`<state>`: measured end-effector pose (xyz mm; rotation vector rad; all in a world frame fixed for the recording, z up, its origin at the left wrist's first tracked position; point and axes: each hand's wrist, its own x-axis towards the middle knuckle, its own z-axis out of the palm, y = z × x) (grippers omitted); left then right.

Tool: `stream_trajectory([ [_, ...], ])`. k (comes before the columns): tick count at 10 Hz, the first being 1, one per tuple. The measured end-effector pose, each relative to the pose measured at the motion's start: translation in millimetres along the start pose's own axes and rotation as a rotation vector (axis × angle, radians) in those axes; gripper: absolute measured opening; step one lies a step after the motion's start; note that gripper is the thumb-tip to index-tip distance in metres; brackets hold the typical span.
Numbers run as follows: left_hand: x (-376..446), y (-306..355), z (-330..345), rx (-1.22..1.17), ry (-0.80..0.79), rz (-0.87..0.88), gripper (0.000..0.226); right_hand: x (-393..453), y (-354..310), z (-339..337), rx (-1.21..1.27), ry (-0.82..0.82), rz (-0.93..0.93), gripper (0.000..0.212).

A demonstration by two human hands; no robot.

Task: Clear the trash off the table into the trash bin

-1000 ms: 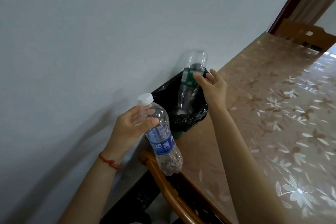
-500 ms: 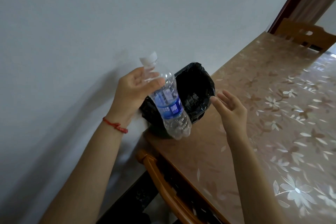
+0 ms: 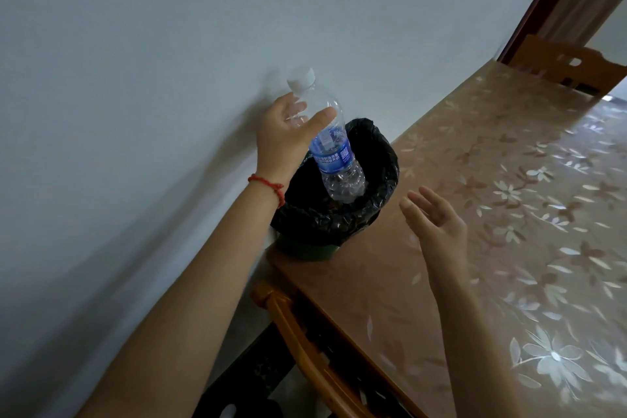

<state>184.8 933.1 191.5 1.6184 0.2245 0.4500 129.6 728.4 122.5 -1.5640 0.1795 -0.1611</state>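
My left hand (image 3: 288, 127) grips a clear plastic bottle (image 3: 334, 149) with a white cap and a blue label by its upper part. The bottle is held cap up, and its base hangs over the mouth of the trash bin (image 3: 380, 210). The bin is green, lined with a black bag, and stands on the table corner by the wall. My right hand (image 3: 436, 217) hovers open to the right of the bin, fingers spread, holding nothing. What lies inside the bin is too dark to tell.
The table (image 3: 509, 214) has a glossy brown floral cover. A wooden chair back (image 3: 305, 349) sits at its near edge, and another wooden chair (image 3: 570, 64) stands at the far end. A plain wall runs along the left.
The green-labelled bottle in my right hand dropped into the bin, and that hand drew back empty. My left hand carried the blue-labelled bottle up and right, over the bin mouth.
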Motion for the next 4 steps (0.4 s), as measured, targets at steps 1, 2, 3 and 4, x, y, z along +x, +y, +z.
stream_trajectory([
  [1, 2.9, -8.0, 6.2, 0.028, -0.007, -0.02, 0.062, -0.7, 1.4, 0.9, 0.002, -0.014, 0.003, 0.052],
  [2, 1.5, -11.0, 9.1, 0.024, -0.045, -0.059, 0.073, -2.3, 0.5, 1.7, -0.02, -0.028, 0.012, 0.053],
  [3, -2.8, -16.1, 6.0, 0.014, -0.067, -0.054, 0.067, -3.4, 2.1, 1.5, -0.017, -0.039, 0.007, 0.052],
  [4, -16.2, -18.9, -2.5, 0.078, -0.108, -0.03, 0.056, -5.9, 1.3, 2.6, -0.036, -0.053, 0.019, 0.048],
])
